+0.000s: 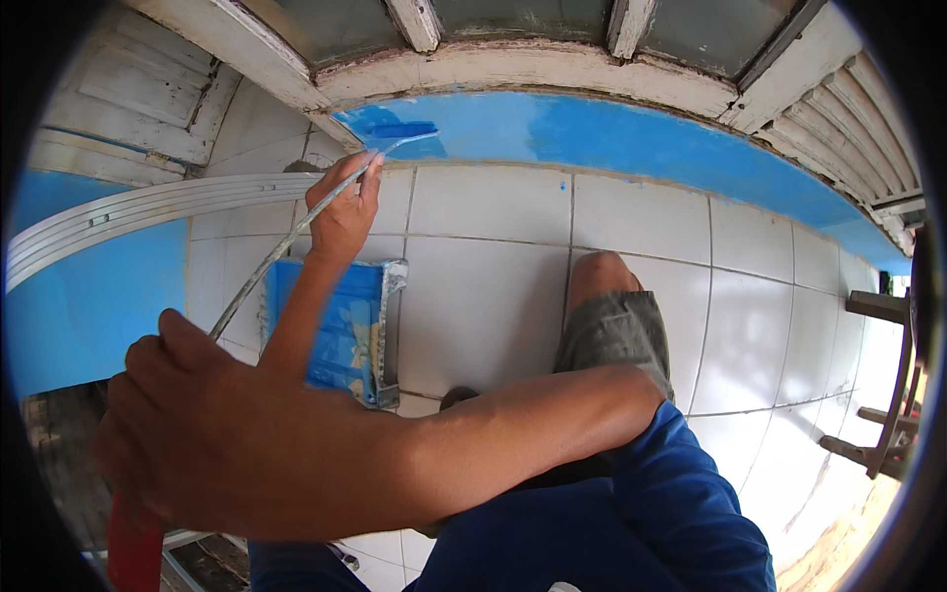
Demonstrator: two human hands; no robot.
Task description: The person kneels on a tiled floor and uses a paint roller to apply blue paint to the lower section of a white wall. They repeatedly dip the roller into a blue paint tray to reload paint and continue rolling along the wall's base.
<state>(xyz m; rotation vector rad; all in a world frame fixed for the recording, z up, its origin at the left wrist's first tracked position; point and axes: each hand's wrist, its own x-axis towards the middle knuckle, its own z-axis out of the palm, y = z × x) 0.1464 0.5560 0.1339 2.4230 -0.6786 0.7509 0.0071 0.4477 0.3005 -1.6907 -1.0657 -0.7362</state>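
Observation:
A long-framed paint roller spans the left of the view, its blue-coated roller sleeve (403, 131) against the low blue wall strip (621, 133) under the window frame. My left hand (344, 200) grips the thin metal rod (259, 277) near the roller end. Closer to me, my right hand (177, 422) crosses to the left and closes around the roller's grip, with a red handle (137, 544) showing below it. A paint tray (392, 325) smeared with blue paint lies on the floor tiles, partly hidden by my left forearm.
Weathered white window frames (518, 70) run above the painted strip. A ribbed pale metal track (170, 203) curves in from the left, beside a blue panel (96, 296). My bent knee (603, 274) is over the white floor tiles (481, 296). Wooden furniture (888, 385) stands at right.

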